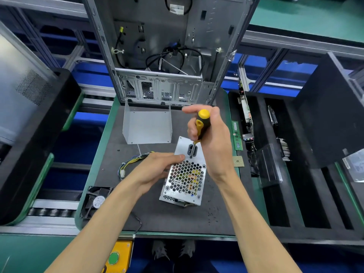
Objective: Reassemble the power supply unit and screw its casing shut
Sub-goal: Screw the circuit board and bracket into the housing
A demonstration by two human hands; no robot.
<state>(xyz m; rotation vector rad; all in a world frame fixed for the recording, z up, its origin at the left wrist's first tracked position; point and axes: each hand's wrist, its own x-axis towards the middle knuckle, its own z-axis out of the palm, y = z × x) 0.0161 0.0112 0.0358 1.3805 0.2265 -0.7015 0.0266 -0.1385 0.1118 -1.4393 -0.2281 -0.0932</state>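
- Right hand (211,138) gripping yellow-black screwdriver (201,125), tip meeting the power supply unit (185,178) beside its socket.
- Left hand (157,166) clasping that unit, lying on the dark mat (157,217).

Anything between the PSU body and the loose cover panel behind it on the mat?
Nothing visible. The cover panel stands on the mat just beyond the power supply unit, with bare mat between. The left hand holds the unit; the right hand grips the screwdriver, tip at the unit's end plate.
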